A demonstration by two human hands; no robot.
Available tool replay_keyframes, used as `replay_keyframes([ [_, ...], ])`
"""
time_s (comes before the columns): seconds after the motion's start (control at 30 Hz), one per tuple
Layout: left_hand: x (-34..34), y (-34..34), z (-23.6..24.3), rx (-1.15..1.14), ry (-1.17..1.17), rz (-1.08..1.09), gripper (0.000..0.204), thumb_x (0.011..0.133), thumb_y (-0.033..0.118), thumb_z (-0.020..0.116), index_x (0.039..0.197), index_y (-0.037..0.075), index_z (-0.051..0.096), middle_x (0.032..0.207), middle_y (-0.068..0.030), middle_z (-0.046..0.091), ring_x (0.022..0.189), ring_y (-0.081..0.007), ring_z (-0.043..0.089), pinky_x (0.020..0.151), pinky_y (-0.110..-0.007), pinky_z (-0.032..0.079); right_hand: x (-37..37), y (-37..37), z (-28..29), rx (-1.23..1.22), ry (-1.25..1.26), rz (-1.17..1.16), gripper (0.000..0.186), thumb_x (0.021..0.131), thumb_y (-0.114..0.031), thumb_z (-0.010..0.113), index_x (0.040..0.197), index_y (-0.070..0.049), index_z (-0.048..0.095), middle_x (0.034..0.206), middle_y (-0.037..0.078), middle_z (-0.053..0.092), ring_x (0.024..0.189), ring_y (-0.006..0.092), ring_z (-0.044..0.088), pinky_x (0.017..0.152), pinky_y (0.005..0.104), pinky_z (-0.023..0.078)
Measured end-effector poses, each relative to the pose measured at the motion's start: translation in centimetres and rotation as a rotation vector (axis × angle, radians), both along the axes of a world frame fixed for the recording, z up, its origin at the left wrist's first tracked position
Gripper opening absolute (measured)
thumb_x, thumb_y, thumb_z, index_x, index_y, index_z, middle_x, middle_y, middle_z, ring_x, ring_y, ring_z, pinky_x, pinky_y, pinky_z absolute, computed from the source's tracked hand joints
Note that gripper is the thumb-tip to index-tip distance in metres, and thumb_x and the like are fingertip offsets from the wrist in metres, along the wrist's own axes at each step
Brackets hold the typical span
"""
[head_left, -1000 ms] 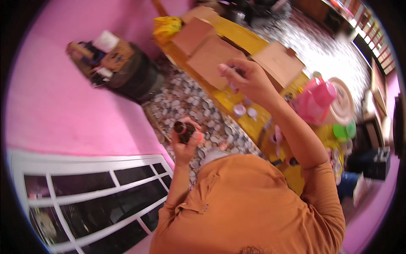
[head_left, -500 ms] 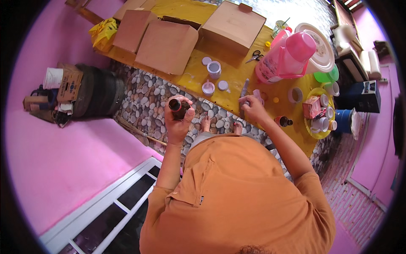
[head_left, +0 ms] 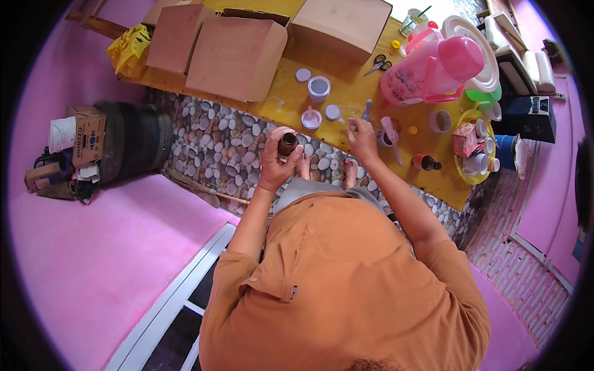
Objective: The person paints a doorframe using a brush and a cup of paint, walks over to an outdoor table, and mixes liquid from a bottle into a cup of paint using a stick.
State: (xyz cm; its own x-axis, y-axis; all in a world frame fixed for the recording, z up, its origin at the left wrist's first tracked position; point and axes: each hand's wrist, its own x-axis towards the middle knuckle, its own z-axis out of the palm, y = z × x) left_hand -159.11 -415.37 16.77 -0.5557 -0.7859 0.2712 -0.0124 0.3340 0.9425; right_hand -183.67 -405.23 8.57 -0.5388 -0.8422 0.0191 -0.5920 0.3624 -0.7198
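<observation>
My left hand (head_left: pixel 276 162) is wrapped round a small brown bottle (head_left: pixel 287 146), which it holds uncapped, mouth up, just off the table's near edge. My right hand (head_left: pixel 364 141) hovers at that edge, fingers pinched together; whatever is between the fingertips is too small to make out. Close by are a white jar with a spoon in it (head_left: pixel 311 119), a taller open white jar (head_left: pixel 318 89) and a round white lid (head_left: pixel 333 112). Beyond the right fingers lies a grey slim tool (head_left: pixel 367 110). A pink spoon (head_left: pixel 391 132) is just right of that hand, partly over a small cup (head_left: pixel 384 139).
A second brown bottle (head_left: pixel 427 162) with a dark cap is at right. Behind stand a pink thermos jug (head_left: pixel 427 71), scissors (head_left: pixel 379 63) and cardboard boxes (head_left: pixel 235 59). A yellow basket (head_left: pixel 468 175) of containers sits at the yellow-covered table's (head_left: pixel 442 191) right end.
My left hand has brought the brown bottle rightward, nearer my right hand. My right hand has drawn away from the pink spoon, its fingers now pinched. The whole view has shifted slightly.
</observation>
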Motion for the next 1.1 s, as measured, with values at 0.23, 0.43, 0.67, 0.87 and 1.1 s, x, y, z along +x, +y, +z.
replay_keyframes([
  [0.23, 0.8, -1.8, -4.3, -0.093, -0.173, -0.021, 0.046, 0.09, 0.009, 0.077, 0.129, 0.007, 0.054, 0.124, -0.011, 0.058, 0.115, -0.0243, 0.058, 0.1, -0.034, 0.047, 0.7, 1.4, -1.4, -0.024, -0.084, -0.093, 0.026, 0.088, -0.007, 0.07, 0.114, -0.003, 0.068, 0.105, 0.016, 0.071, 0.098, 0.0335, 0.067, 0.088, 0.0418, 0.053],
  [0.43, 0.2, -3.5, -5.9, -0.198, -0.341, -0.064, 0.045, 0.089, 0.02, 0.079, 0.126, 0.006, 0.056, 0.119, -0.0135, 0.061, 0.109, -0.0306, 0.062, 0.096, -0.038, 0.05, 1.3, 2.0, -0.4, -0.062, -0.116, -0.146, 0.024, 0.089, -0.008, 0.07, 0.113, -0.004, 0.07, 0.102, 0.016, 0.071, 0.094, 0.0318, 0.068, 0.085, 0.0408, 0.054],
  [0.67, -0.7, -4.8, -6.6, -0.175, -0.497, -0.119, 0.047, 0.09, 0.033, 0.076, 0.124, 0.006, 0.057, 0.116, -0.0171, 0.064, 0.11, -0.0388, 0.061, 0.095, -0.046, 0.049, 2.1, 2.8, 1.4, -0.078, -0.166, -0.188, 0.024, 0.09, -0.01, 0.07, 0.113, -0.004, 0.07, 0.1, 0.015, 0.071, 0.092, 0.0302, 0.068, 0.084, 0.0393, 0.053],
  [0.87, -1.0, -5.3, -6.2, -0.257, -0.578, -0.144, 0.045, 0.088, 0.031, 0.075, 0.122, 0.007, 0.058, 0.114, -0.0173, 0.064, 0.108, -0.0391, 0.061, 0.094, -0.048, 0.049, 2.2, 3.6, 1.4, -0.136, -0.206, -0.202, 0.023, 0.091, -0.01, 0.07, 0.112, -0.003, 0.07, 0.1, 0.015, 0.07, 0.092, 0.031, 0.068, 0.083, 0.0382, 0.053],
  [1.1, -1.3, -5.3, -5.6, -0.287, -0.69, -0.15, 0.044, 0.086, 0.03, 0.075, 0.121, 0.009, 0.058, 0.11, -0.0159, 0.064, 0.105, -0.0385, 0.062, 0.09, -0.049, 0.049, 2.1, 4.0, 1.8, -0.138, -0.251, -0.221, 0.022, 0.091, -0.01, 0.07, 0.111, -0.002, 0.07, 0.1, 0.016, 0.07, 0.092, 0.0305, 0.069, 0.082, 0.0378, 0.054],
])
